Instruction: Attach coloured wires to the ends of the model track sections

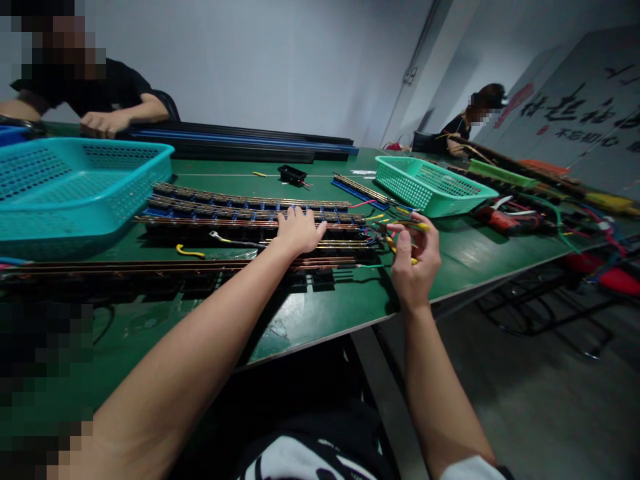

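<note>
Wires (383, 233) at the rail ends, near table (465, 257) edge: sorting in hand.
L hand (300, 230) flat on rails (240, 208), fingers spread; R hand (415, 260) pinches a yellow-tipped one. Calls for steady rails, fine grip.

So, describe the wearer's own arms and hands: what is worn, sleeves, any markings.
Both the left hand and the right hand are bare, with no gloves, and no watch or band shows at either wrist. The forearms are uncovered. A white sleeve edge shows on the right upper arm. Blur hides the left arm's upper end.
</note>
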Demonstrator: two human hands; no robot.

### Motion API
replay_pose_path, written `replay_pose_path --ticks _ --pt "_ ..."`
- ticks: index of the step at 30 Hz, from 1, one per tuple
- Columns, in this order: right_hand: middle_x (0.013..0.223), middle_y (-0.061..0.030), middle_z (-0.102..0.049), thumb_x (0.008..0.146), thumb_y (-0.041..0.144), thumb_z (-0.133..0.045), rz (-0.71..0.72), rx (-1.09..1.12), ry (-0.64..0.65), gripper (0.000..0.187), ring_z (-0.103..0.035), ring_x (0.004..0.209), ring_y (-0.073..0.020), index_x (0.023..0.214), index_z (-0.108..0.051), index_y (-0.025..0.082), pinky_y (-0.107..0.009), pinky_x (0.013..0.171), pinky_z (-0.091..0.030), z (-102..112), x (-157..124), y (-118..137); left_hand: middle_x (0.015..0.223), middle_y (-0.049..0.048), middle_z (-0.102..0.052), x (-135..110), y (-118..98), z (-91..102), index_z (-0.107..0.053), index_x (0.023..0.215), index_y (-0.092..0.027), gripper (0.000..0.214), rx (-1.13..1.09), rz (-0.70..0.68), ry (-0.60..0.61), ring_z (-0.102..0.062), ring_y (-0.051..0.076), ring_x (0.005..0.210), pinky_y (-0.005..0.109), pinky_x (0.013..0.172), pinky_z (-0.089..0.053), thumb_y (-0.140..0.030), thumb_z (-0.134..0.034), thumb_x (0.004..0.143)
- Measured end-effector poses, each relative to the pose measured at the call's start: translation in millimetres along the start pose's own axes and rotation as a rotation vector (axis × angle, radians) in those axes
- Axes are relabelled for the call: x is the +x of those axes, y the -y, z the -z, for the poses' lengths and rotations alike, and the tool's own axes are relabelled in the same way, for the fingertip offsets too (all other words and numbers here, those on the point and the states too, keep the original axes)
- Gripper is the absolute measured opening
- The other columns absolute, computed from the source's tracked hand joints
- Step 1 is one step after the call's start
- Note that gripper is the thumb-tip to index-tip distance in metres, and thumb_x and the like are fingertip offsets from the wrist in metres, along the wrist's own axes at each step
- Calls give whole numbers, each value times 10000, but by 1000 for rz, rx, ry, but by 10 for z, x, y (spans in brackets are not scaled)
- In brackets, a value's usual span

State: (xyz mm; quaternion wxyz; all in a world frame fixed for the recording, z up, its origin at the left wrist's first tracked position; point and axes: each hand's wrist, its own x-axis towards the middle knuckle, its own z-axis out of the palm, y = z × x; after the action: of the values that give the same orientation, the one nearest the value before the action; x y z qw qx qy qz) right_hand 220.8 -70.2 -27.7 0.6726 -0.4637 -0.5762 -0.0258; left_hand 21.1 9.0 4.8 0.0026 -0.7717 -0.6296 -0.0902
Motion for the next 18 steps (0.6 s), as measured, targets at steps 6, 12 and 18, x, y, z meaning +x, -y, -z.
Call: replay_pose_path --ticks 6,12,18 --pt "952 -90 -718 965 341 -519 30 -50 -230 353 -744 849 -219 1291 -565 212 -343 696 -592 109 -152 235 1486 228 -502 20 13 -29 -542 1391 -119 634 8 -4 -16 -423 377 1401 540 1109 -365 -554 -279 1013" --pt "895 -73 -733 958 337 -538 -18 -70 -158 338 -741 842 -206 1261 -602 202 -334 737 -582 158 -189 233 1478 244 -502 25 16 -34 -543 1386 -99 646 0 -10 -17 -430 390 1391 546 1101 -367 -553 -276 1012" --pt "901 -56 -753 946 351 -558 -14 -173 -33 347 -723 744 -166 1261 -603 215 -266 647 -550 119 -193 60 1497 238 -489 25 7 -35 -523 1410 -105 647 8 -4 -11 -417 382 1404 540 1109 -358 -555 -278 1014"
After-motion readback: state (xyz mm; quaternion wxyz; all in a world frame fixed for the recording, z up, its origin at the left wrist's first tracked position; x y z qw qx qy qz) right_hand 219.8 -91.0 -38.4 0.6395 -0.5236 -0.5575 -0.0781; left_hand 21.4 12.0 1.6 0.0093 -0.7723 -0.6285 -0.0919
